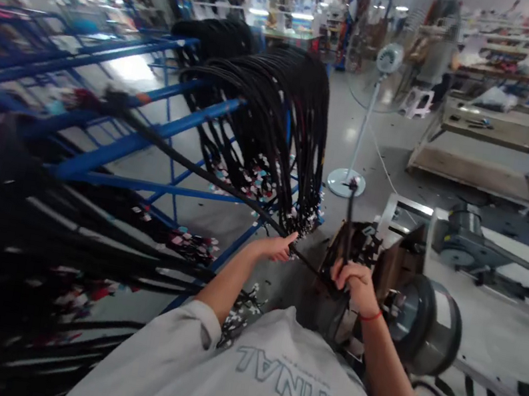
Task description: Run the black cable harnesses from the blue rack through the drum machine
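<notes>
A long black cable [207, 174] runs from the blue rack at the left down to the middle of the view. My left hand [277, 247] is closed around it, the thumb pointing up and to the right. Past this hand the cable continues toward my right hand [353, 280], whose fingers are curled round a black cable piece [349, 219] that stands up above the fist. Behind my left hand, a thick bundle of black cables [288, 87] with small white, red and blue ends hangs over the rack.
The blue rack [152, 142] fills the left side, with more dark cables [101, 231] on it. At the right are a motor [426, 325] and a white worktable [502, 319]. A standing fan [389, 58] and wooden shelves [513, 131] are farther back.
</notes>
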Motion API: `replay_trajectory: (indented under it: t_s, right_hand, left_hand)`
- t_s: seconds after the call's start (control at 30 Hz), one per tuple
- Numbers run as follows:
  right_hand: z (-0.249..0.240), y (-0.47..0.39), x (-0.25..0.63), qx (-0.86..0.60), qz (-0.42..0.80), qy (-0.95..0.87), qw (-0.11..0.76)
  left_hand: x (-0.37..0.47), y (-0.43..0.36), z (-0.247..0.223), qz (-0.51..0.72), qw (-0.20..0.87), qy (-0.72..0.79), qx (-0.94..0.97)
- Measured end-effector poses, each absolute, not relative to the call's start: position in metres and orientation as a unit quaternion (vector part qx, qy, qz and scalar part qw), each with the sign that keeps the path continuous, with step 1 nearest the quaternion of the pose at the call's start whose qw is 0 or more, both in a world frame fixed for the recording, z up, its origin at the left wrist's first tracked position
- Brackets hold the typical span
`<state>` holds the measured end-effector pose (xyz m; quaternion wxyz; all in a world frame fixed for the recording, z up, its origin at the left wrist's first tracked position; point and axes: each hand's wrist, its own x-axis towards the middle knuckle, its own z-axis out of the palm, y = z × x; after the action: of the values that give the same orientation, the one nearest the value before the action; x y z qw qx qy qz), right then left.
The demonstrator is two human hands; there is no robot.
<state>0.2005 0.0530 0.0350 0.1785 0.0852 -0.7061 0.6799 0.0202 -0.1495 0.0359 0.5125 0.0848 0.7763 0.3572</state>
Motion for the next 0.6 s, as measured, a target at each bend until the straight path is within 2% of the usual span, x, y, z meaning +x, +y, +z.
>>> replay_trajectory:
  t_s: [0.07, 0.13, 0.23, 0.33, 0.4, 0.5, 0.53, 0.6]
  right_hand:
    - [0.033, 0.031, 0.219, 0.122, 0.634, -0.747, 0.157]
    - [0.027, 0.011, 0.234, 0.153, 0.573, -0.796, 0.118]
    - [0.010, -0.011, 0.256, 0.177, 0.466, -0.867, 0.011]
    - [-0.010, -0.018, 0.273, 0.078, 0.417, -0.904, -0.058]
    - [-0.019, -0.014, 0.280, -0.002, 0.438, -0.896, -0.067]
    - [-0.022, -0.004, 0.279, -0.021, 0.526, -0.848, -0.052]
    - [-0.021, -0.003, 0.275, -0.014, 0.554, -0.832, -0.043]
    - [-0.019, -0.002, 0.261, -0.006, 0.584, -0.812, -0.026]
  left_hand:
    - [0.034, -0.115, 0.045, 0.392, 0.653, 0.641, 0.098]
    - [0.043, -0.081, 0.056, 0.507, 0.688, 0.514, 0.078]
    - [0.038, -0.040, 0.077, 0.732, 0.550, 0.402, 0.004]
    - [0.028, -0.014, 0.098, 0.824, 0.454, 0.339, -0.007]
    - [0.033, -0.004, 0.107, 0.811, 0.464, 0.355, 0.034]
    - [0.060, -0.003, 0.117, 0.694, 0.475, 0.502, 0.201]
    - [0.070, -0.007, 0.121, 0.643, 0.436, 0.562, 0.283]
    - [0.083, -0.027, 0.133, 0.559, 0.271, 0.657, 0.428]
